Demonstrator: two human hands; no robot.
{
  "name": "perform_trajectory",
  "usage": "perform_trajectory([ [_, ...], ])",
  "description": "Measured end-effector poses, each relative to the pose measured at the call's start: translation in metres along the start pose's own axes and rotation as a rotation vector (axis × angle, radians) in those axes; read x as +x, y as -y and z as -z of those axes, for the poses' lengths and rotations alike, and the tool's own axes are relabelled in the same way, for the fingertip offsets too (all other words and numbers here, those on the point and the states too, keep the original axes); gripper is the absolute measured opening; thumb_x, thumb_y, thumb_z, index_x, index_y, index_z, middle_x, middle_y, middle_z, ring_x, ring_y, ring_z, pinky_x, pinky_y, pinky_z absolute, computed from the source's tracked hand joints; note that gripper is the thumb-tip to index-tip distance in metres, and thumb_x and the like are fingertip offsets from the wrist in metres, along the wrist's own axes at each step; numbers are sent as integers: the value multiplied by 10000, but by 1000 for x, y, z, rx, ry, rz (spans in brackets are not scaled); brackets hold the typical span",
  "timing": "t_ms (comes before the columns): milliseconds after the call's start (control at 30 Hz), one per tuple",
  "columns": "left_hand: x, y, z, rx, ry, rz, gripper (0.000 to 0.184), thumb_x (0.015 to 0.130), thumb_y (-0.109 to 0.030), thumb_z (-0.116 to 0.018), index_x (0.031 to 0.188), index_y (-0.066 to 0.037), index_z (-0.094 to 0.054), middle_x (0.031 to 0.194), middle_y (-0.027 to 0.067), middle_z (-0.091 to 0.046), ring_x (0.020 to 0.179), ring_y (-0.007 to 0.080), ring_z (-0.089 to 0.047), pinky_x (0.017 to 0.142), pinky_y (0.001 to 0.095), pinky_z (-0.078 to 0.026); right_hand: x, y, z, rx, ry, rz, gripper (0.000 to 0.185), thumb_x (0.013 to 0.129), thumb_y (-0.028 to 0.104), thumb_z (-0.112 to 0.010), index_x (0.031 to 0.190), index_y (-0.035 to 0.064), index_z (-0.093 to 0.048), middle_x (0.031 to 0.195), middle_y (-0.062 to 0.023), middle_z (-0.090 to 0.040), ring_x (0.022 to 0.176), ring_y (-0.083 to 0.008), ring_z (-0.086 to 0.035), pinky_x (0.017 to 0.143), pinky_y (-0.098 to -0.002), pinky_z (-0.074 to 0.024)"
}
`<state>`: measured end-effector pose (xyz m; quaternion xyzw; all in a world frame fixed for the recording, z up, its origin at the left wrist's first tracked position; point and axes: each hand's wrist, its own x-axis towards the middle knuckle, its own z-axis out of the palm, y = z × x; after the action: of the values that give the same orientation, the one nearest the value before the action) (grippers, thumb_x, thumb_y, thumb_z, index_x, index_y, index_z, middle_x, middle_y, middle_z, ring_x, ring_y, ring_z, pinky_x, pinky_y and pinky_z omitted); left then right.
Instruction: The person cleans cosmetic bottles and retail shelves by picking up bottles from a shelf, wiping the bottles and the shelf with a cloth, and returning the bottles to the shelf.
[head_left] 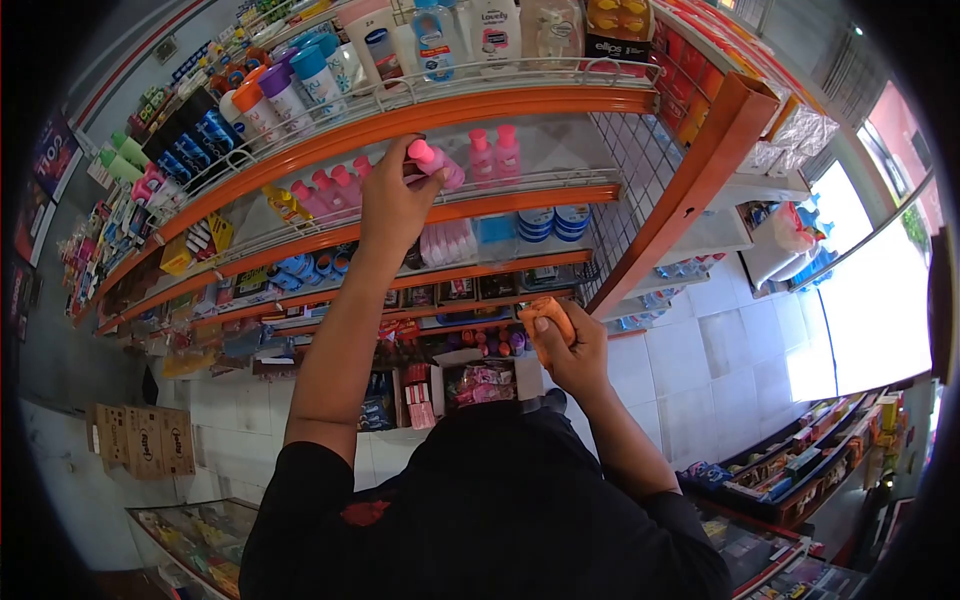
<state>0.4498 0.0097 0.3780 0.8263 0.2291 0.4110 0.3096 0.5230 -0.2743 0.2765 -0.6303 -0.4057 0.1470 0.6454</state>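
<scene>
My left hand (398,190) reaches up to the second shelf and grips a pink bottle (436,163), which is tilted. On that shelf, two more pink bottles (494,155) stand upright to the right of the hand. Several similar pink bottles (325,190) stand in a row to its left, beside a yellow bottle (287,205). Lower down, in front of the shelf's right end, my right hand (572,350) is closed around a bunched orange cloth (550,325).
An orange upright post (690,190) and a wire mesh side (640,165) bound the rack at right. Bottles and spray cans (315,75) crowd the top shelf behind a wire rail. Below stand open boxes (480,383). A cardboard carton (143,440) sits on the floor at left.
</scene>
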Motion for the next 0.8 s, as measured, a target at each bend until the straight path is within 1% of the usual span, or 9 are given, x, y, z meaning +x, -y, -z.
perform_trajectory([
  [67,5,1,-4,78,31,-36,520,871,-77,-831,1329,-9,-594,1150,152,-728,1058,234,-748,883,345,-634,-1,0,3,14,-7,-18,287,1013,234,-655,1090,-38,-709,795,-43,-676,683,-78,-591,600,-260,-465],
  [167,10,18,-16,206,4,-126,516,873,-64,-819,1333,-8,-591,1152,179,-727,1056,255,-752,891,345,-630,-2,3,5,17,-18,-30,272,1011,228,-654,1067,-33,-707,765,-37,-660,664,-79,-580,591,-265,-463],
  [267,14,16,-24,211,14,-90,530,877,-62,-807,1352,-17,-576,1147,201,-730,1063,291,-752,880,367,-626,-2,4,7,-17,-13,-28,258,1008,221,-656,1051,-29,-704,743,-37,-648,648,-79,-568,583,-265,-459],
  [367,19,15,-30,256,70,-27,539,882,-58,-791,1368,-29,-560,1152,216,-733,1069,328,-748,868,407,-617,-3,-5,13,-62,19,-46,250,1006,216,-660,1044,-26,-703,745,-41,-650,655,-79,-569,584,-266,-460],
  [467,25,23,-39,272,110,-14,552,877,-54,-786,1376,-37,-549,1161,228,-735,1067,347,-746,870,439,-601,-2,-12,15,-70,24,-55,244,1004,213,-660,1035,-26,-701,748,-40,-652,661,-80,-573,585,-266,-461],
  [567,29,32,-45,313,118,6,543,876,-39,-777,1370,-38,-549,1190,237,-729,1065,352,-748,885,441,-594,-2,-12,14,-75,-6,-14,240,1005,208,-658,1028,-27,-699,747,-34,-650,654,-74,-570,574,-260,-456],
  [667,30,37,-43,232,126,-2,534,872,-80,-771,1356,-15,-554,1169,246,-731,1057,397,-728,902,484,-577,-1,-3,12,-36,-26,5,234,1006,203,-658,1028,-27,-697,743,-29,-648,637,-66,-565,559,-252,-450],
  [800,27,24,-37,173,109,79,469,901,-97,-764,1331,-23,-592,1183,237,-734,1025,380,-741,876,433,-583,-2,-7,14,-10,2,-47,227,1005,198,-659,1034,-24,-697,739,-30,-648,626,-59,-565,548,-246,-447],
])
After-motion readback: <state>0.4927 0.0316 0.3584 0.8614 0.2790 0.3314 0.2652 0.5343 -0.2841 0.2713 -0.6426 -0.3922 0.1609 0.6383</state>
